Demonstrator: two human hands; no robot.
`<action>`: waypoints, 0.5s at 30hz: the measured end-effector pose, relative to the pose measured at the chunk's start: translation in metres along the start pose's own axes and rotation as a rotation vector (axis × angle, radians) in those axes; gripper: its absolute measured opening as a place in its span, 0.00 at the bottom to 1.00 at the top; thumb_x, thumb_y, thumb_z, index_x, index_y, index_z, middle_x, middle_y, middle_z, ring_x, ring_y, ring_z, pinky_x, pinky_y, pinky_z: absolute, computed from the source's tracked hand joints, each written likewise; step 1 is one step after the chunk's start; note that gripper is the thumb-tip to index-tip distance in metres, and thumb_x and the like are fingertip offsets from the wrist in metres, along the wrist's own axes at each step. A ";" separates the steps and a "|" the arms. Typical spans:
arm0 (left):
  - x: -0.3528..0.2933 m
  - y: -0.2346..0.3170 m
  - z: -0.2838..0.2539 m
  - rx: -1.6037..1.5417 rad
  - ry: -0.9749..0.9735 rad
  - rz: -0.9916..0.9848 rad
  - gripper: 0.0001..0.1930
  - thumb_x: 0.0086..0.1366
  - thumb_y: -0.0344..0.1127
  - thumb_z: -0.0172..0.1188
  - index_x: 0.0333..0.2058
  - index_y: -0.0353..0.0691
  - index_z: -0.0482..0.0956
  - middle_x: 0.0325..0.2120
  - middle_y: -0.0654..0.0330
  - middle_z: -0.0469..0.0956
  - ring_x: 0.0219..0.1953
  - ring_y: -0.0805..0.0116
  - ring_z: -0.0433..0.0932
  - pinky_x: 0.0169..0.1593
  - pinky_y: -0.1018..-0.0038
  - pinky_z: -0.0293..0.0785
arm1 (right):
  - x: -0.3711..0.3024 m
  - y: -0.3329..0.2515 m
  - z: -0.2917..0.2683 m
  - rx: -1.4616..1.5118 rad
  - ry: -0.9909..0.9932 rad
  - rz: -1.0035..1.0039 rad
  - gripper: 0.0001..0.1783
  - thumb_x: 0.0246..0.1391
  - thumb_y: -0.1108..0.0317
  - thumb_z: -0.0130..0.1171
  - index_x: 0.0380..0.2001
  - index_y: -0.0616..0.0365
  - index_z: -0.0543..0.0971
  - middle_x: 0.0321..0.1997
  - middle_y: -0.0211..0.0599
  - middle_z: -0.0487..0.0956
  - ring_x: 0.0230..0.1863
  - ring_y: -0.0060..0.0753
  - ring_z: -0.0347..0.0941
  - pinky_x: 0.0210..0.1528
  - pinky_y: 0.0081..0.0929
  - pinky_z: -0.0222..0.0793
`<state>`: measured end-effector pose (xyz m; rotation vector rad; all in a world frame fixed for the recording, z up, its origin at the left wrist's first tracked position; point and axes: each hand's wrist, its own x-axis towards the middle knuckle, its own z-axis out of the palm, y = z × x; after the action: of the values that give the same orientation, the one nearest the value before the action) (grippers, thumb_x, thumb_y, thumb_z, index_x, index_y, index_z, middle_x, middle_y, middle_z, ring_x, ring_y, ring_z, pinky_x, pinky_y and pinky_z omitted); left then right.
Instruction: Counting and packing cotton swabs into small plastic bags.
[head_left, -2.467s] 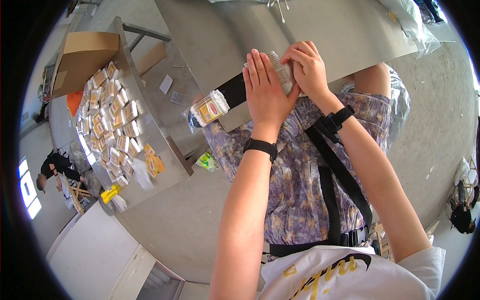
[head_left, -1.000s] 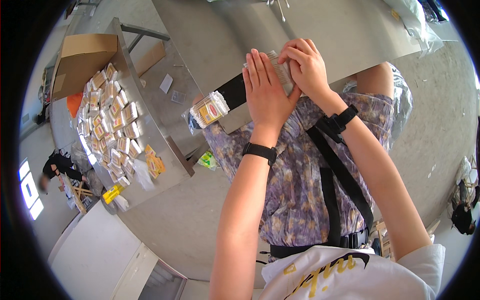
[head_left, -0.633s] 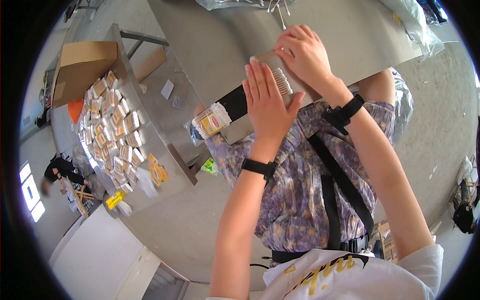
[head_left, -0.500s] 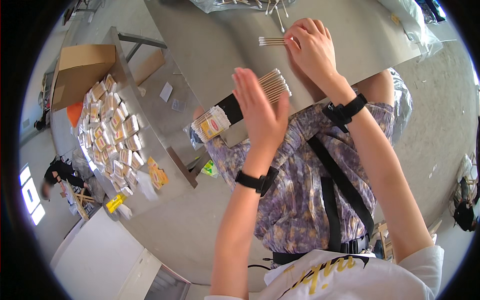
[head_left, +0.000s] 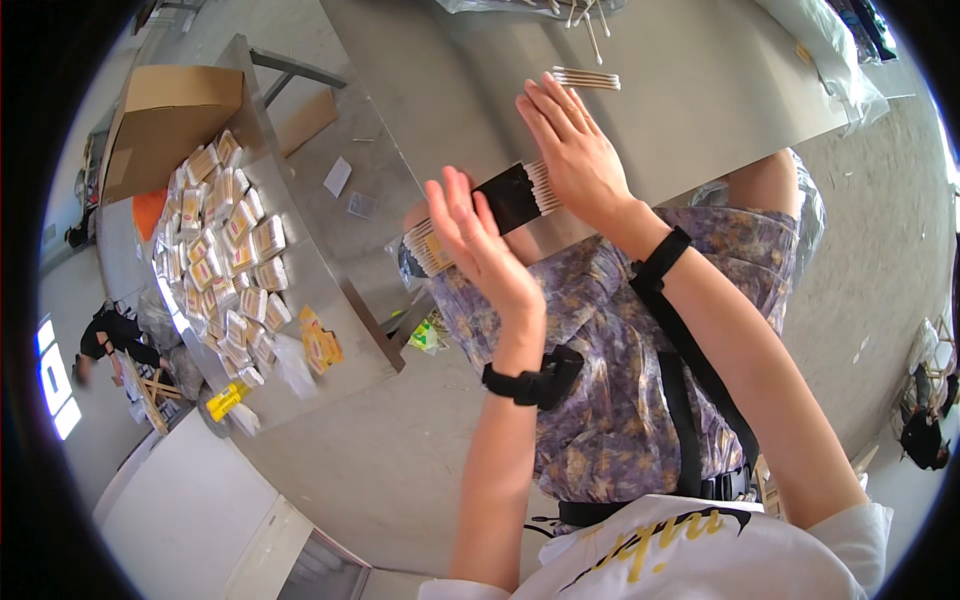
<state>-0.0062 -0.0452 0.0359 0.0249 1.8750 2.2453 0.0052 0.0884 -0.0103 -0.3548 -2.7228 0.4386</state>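
Risk: the bundle of thin sticks point(head_left: 487, 213) could slip from between the palms and scatter; nothing grips it, flat pressure alone holds it, and the sticks look smooth and loose
Cause: any uneven push, or the palms parting, would probably let the black band slide or the ends fan out
Left hand point(head_left: 482, 248): open and flat, fingers spread, palm set against the near-left end of the bundle
Right hand point(head_left: 578, 155): open and flat, fingers together, palm on the far-right end of the bundle
Bundle position: held in the air between the two palms, above the lap and at the near edge of the metal table point(head_left: 690, 110); black band round its middle
Second small bundle point(head_left: 586, 78): lies on the table just beyond the right fingertips, apart from them
Side table point(head_left: 385, 215): to the left, carries many small packs point(head_left: 228, 262) and a cardboard box point(head_left: 170, 115)
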 end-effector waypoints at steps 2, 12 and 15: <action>0.002 -0.013 0.010 -0.102 0.020 0.006 0.36 0.77 0.52 0.40 0.70 0.30 0.44 0.70 0.39 0.52 0.73 0.49 0.51 0.75 0.58 0.46 | 0.002 -0.007 0.005 -0.001 0.010 -0.019 0.27 0.59 0.71 0.49 0.62 0.66 0.69 0.71 0.44 0.65 0.77 0.42 0.50 0.78 0.39 0.46; 0.003 -0.016 0.019 -0.153 0.067 -0.029 0.38 0.76 0.55 0.39 0.71 0.31 0.44 0.71 0.41 0.49 0.74 0.50 0.48 0.76 0.59 0.45 | 0.006 -0.028 0.012 0.120 -0.037 -0.097 0.27 0.59 0.69 0.50 0.62 0.65 0.69 0.71 0.44 0.65 0.77 0.41 0.49 0.79 0.38 0.45; 0.003 -0.014 0.020 -0.141 0.034 0.048 0.39 0.76 0.56 0.40 0.71 0.31 0.44 0.71 0.41 0.49 0.74 0.51 0.50 0.75 0.59 0.46 | 0.005 -0.026 0.012 0.057 -0.043 -0.099 0.27 0.60 0.68 0.49 0.62 0.65 0.69 0.71 0.44 0.65 0.77 0.41 0.50 0.78 0.38 0.46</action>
<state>-0.0045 -0.0231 0.0256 0.0091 1.7456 2.4188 -0.0090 0.0629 -0.0099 -0.1962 -2.7479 0.5002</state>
